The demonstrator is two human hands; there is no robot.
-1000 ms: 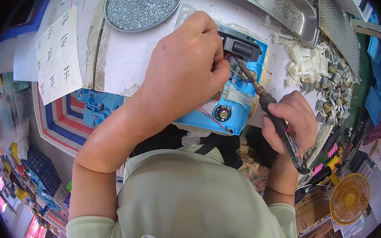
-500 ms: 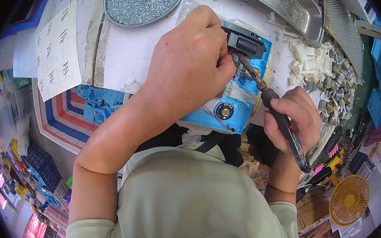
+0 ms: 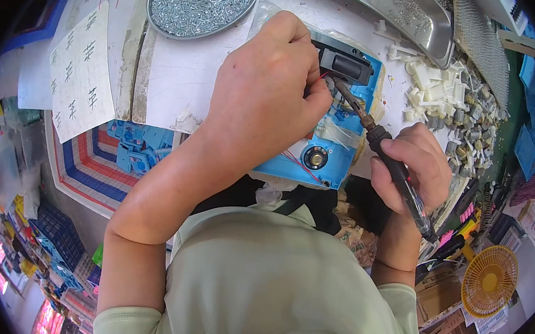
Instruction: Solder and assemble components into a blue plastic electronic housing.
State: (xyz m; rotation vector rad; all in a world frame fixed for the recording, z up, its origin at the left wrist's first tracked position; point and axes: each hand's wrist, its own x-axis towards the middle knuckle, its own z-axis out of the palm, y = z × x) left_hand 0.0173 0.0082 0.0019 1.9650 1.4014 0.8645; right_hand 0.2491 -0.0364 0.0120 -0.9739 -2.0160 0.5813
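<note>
My right hand (image 3: 425, 164) is closed around the dark handle of a soldering iron (image 3: 379, 135). The iron's tip points up and left, close to the fingertips of my left hand (image 3: 268, 83). Those fingers are pinched together, and a thin red wire (image 3: 323, 74) shows at them, beside a black switch-like part (image 3: 344, 67). Beneath both hands lies a blue plastic housing (image 3: 347, 157) with a small round speaker (image 3: 315, 158) and red wires. My left hand hides the housing's left part, and the exact contact at the iron's tip cannot be made out.
A round dish of small metal screws (image 3: 202, 6) stands at the far side, near a metal compartment tray (image 3: 403, 9). White plastic parts (image 3: 433, 85) and small motors (image 3: 473, 133) are heaped at the right. A handwritten paper sheet (image 3: 81, 75) lies left; a yellow fan (image 3: 490, 281) is lower right.
Both hands stay almost in place, with the left wrist shifted very slightly. The iron's tip remains by the left fingertips.
</note>
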